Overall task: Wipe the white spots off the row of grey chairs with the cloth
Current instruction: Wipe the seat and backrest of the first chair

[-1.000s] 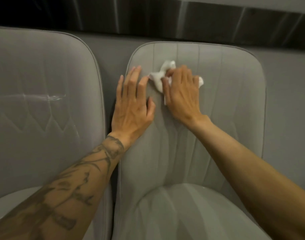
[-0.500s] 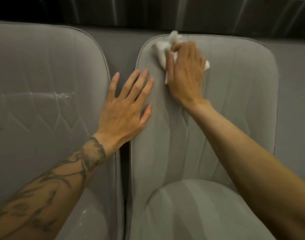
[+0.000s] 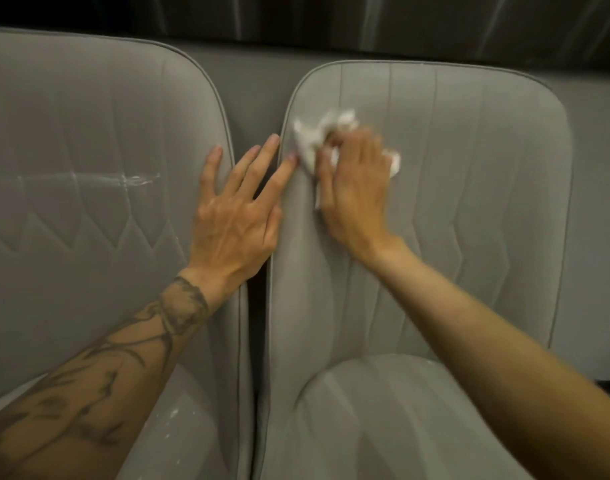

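Note:
Two grey padded chairs stand side by side. My right hand (image 3: 353, 190) presses a crumpled white cloth (image 3: 312, 142) against the upper left of the right chair's backrest (image 3: 469, 188); the hand is blurred and its fingers curl over the cloth. My left hand (image 3: 236, 220) lies flat with spread fingers across the gap between the chairs, fingertips touching the right chair's left edge. The left chair's backrest (image 3: 88, 133) bears a white streak (image 3: 133, 180), and white specks (image 3: 173, 414) dot its seat.
A narrow dark gap (image 3: 258, 306) runs between the two chairs. Behind them is a grey surface (image 3: 255, 84) and a dark panelled wall (image 3: 331, 19). The right chair's seat (image 3: 383, 417) fills the lower middle.
My right hand has slid the cloth down from the top edge of the right backrest to a lower spot. My left hand has stayed across the gap between the chairs.

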